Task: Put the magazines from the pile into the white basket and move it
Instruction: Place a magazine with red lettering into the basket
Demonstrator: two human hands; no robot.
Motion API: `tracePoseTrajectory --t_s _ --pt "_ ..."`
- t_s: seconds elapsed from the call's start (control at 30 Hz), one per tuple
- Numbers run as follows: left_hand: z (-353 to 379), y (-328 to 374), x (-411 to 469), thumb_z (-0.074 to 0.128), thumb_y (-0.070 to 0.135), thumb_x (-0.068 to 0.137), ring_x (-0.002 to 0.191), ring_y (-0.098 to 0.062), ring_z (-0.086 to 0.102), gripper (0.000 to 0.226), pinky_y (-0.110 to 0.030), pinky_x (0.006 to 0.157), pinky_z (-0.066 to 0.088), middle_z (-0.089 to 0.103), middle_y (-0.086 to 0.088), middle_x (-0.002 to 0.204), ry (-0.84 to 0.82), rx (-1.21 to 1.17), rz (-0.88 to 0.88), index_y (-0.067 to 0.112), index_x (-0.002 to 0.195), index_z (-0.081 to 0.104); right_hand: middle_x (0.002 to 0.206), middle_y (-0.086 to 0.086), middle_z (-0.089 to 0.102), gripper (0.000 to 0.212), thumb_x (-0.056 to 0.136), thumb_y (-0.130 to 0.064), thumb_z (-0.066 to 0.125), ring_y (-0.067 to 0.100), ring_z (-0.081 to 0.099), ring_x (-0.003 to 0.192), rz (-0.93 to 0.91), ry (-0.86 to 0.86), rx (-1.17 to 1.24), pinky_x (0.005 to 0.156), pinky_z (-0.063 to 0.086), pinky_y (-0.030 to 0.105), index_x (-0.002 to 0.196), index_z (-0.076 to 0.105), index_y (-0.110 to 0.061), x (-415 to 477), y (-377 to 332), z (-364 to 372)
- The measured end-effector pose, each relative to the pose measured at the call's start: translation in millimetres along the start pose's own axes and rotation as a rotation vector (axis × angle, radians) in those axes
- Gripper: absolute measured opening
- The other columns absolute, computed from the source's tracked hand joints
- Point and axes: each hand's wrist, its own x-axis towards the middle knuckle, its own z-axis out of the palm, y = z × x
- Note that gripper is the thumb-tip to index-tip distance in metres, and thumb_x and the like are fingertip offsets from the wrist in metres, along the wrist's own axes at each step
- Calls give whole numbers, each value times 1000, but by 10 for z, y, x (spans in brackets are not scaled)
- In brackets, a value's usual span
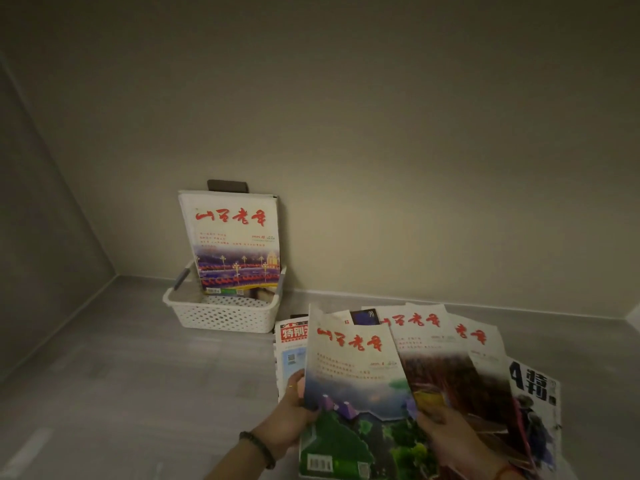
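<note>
A white perforated basket [221,315] stands on the grey floor against the wall. Several magazines stand upright in it, the front one [233,242] with red characters and a purple night scene. A fanned pile of magazines [460,362] lies at the lower right. My left hand [294,414], with a bead bracelet on the wrist, grips the left edge of the top magazine [353,386], which has a green landscape cover and is lifted slightly. My right hand [450,434] holds that magazine's right edge, its fingers over the pile.
A magazine with a red title block [292,336] lies flat between the basket and the pile. The beige wall [381,133] runs behind everything, and a corner lies at the left. Bare grey floor [121,375] spreads left of the pile.
</note>
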Motion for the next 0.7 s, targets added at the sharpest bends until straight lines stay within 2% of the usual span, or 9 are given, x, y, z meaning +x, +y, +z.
tracePoseTrajectory --t_s 0.03,0.1,0.17,0.2,0.3,0.47,0.53,0.63,0.7 --pt "-28 24 -29 59 -8 72 102 -23 58 54 -32 71 58 53 -8 120 -46 -66 0 29 107 42 107 15 64 21 86 -12 58 31 60 103 47 -15 89 97 45 31 102 66 0 22 -10 -2" --pt "-135 88 -82 57 -11 71 106 -27 58 62 -37 72 57 51 -3 119 -132 -139 -17 35 110 42 83 22 65 19 89 -8 52 33 64 75 115 -55 215 77 53 41 87 65 6 37 -127 2" --pt "-280 201 -135 50 -18 77 105 -26 60 68 -39 76 57 52 0 121 -166 -121 5 38 115 41 47 17 58 30 91 -3 47 24 55 40 109 -27 218 49 50 30 67 63 7 100 -332 -11" --pt "-355 276 -149 49 -19 77 103 -23 61 71 -40 80 57 54 2 119 -155 -79 35 38 118 41 39 13 55 27 91 -2 46 21 51 33 76 -19 211 42 48 26 71 61 8 129 -489 -17" --pt "-590 619 -216 52 -11 82 93 -12 68 60 -35 77 58 64 9 107 -80 52 156 36 118 45 44 12 59 14 89 -6 52 27 58 44 -137 -28 125 53 55 32 89 61 5 194 -1056 21" --pt "-1160 1335 -250 44 12 93 68 0 68 19 -12 54 54 65 6 94 225 114 396 24 95 59 36 4 58 11 82 -2 61 15 52 31 -358 3 216 37 48 21 87 66 6 298 -2067 388" --pt "-1463 1634 -215 44 15 93 73 -4 65 18 -12 52 53 65 4 94 314 102 450 24 88 60 42 4 62 14 82 -2 61 11 52 32 -428 25 231 38 48 20 93 65 6 404 -2424 622" --pt "-1951 2038 -90 47 19 92 81 -14 62 13 -21 58 53 63 -3 100 433 178 500 16 92 60 78 11 65 19 84 -1 57 13 60 56 -545 141 126 50 49 12 99 64 7 601 -2895 988" --pt "-2243 2201 52 51 20 90 86 -20 62 13 -32 71 55 63 -4 101 519 206 519 14 95 61 85 14 64 18 85 -1 54 24 58 72 -583 176 82 66 52 28 98 65 8 742 -3119 1220"
